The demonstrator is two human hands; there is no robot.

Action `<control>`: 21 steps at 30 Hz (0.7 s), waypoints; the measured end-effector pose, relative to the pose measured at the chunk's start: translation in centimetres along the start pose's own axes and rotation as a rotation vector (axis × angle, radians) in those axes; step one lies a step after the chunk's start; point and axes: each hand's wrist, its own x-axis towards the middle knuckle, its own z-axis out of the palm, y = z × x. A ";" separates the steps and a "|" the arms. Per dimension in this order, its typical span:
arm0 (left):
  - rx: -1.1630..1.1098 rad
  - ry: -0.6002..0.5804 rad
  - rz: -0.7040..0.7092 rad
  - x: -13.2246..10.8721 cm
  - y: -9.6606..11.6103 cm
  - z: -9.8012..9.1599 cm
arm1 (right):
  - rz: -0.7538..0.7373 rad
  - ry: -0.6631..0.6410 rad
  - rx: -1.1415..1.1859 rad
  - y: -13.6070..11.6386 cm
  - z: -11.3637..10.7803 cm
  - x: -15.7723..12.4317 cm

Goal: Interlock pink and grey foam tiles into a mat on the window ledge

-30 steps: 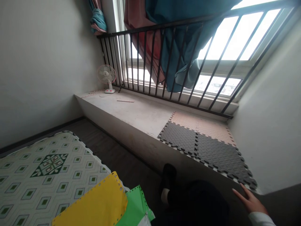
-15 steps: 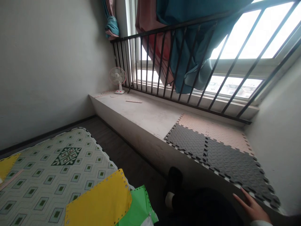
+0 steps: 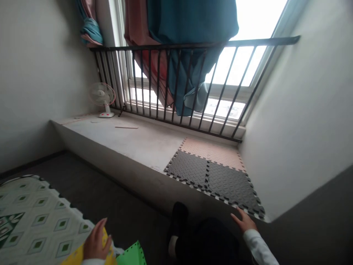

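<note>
At the lower left, my left hand (image 3: 96,241) is over a yellow sheet (image 3: 74,256) with holes along its edge. Its fingers are spread a little and do not grip the sheet. A green sheet (image 3: 132,254) lies just right of it. On the right, my right hand (image 3: 245,222) is held by the ledge's front edge, fingers apart and holding nothing, just below the dark foam mat (image 3: 231,184). A pink foam mat (image 3: 211,150) lies behind the dark one, joined by jigsaw edges.
A patterned mattress (image 3: 38,224) fills the lower left. On the ledge (image 3: 110,138) stand a small fan (image 3: 102,96) and a thin strip (image 3: 126,127). A dark railing (image 3: 165,119) and tied curtains (image 3: 190,22) run before the window. My foot (image 3: 179,215) is on the floor.
The view has swung right. My left hand has come into view over the yellow sheet. My right hand stays by the ledge edge, with more of its sleeve showing.
</note>
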 end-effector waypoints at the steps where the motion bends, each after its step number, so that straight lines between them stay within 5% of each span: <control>1: -0.030 -0.054 0.068 1.7 3.6 2.0 | 0.017 -0.018 -0.048 -0.3 -0.3 0.3; 6: -0.091 -0.476 0.403 7.6 22.7 7.8 | 0.079 -0.040 -0.183 0.1 -1.2 3.2; 10: -0.035 -0.690 0.396 10.6 32.1 9.9 | 0.182 -0.074 -0.251 1.4 -1.8 6.0; 14: 0.131 -0.784 0.258 12.6 35.3 12.1 | 0.268 -0.116 -0.294 2.3 -2.6 8.1; 21: 0.209 -0.780 0.225 14.3 34.7 14.0 | 0.292 -0.249 -0.343 1.8 -3.4 9.4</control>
